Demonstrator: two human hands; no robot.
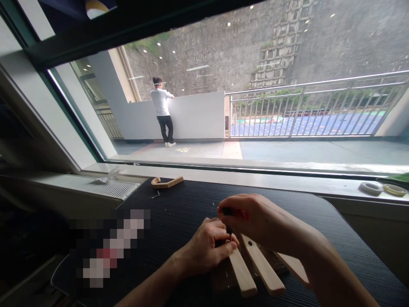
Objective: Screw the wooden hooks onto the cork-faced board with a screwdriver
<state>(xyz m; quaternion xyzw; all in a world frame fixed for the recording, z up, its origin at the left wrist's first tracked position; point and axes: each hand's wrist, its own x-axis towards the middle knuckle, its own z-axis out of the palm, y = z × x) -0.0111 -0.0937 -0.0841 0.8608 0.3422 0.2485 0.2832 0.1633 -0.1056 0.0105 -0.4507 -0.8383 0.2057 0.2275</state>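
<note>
My right hand (246,211) is closed around the red and black handle of a screwdriver (227,211), whose shaft points down. Just below, my left hand (207,241) pinches the upper end of a pale wooden strip (242,273), close to the screwdriver tip. My fingers hide the tip and whatever it touches. Beside that strip lies a second wooden strip (263,268) with a dark round hole near its top. A third wooden strip (294,266) is partly covered by my right forearm. The strips rest over a brownish, see-through-looking piece (223,277) that I cannot make out.
On the black table (179,209) lie a curved wooden hook (168,183) and small screws (155,195). Tape rolls (370,188) sit on the windowsill at right. Crumpled plastic (108,175) rests on the vent cover at left. Outside the window stands a person (162,106).
</note>
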